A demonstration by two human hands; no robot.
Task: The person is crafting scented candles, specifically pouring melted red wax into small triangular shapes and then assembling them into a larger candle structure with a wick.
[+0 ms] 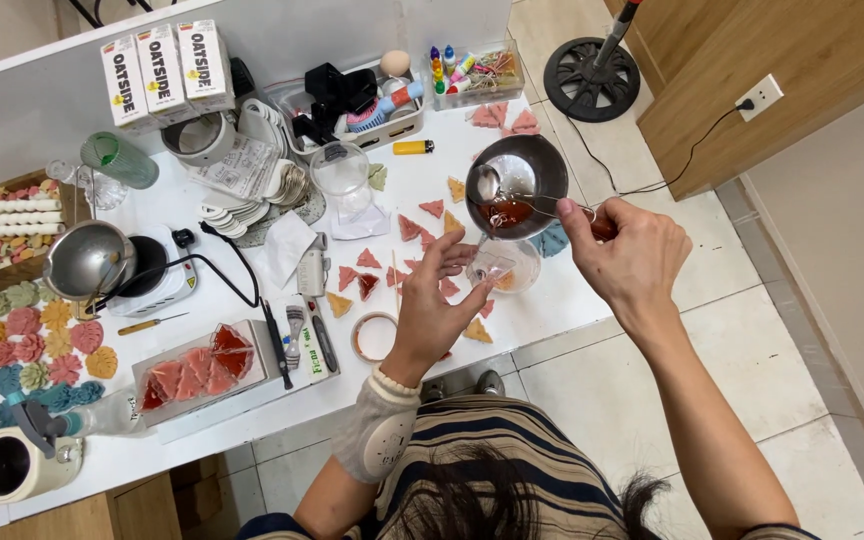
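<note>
Pour step in progress: I'm tipping melted red liquid out of the small steel pot into a mould. My judgement only; the stream itself isn't resolvable.

Left to right:

- Cream cylindrical pot (12, 465) at the table's near-left corner, dark inside; contents unclear.
- Steel pan (87, 258) on a small white hotplate (157, 275); contents hidden by glare.
- Clear plastic tray (197, 370) holding pink-red triangular castings, near the table edge.
- Roll of tape (375, 336), just left of my left wrist.
- Left hand (437, 305): fingers spread, tips steadying a small clear plastic mould (492, 265). Light touch; can't tell if it's clamped or just pressing.
- Clear round dish (517, 268) under and behind the mould; a bit of orange visible in it.
- Small steel pot (515, 188) tilted above the mould, amber-red liquid pooled at the low lip, with a metal spoon (486, 184) resting at its rim.
- Right hand (624, 252): closed on the pot's handle, well to the right of the mould.

Loose red, orange and blue triangular pieces (430, 230) lie scattered on the white tabletop (282, 425) around the pour zone.

Next move likely needs a slow tilt and a steady mould, stopping before the cavity overflows.
</note>
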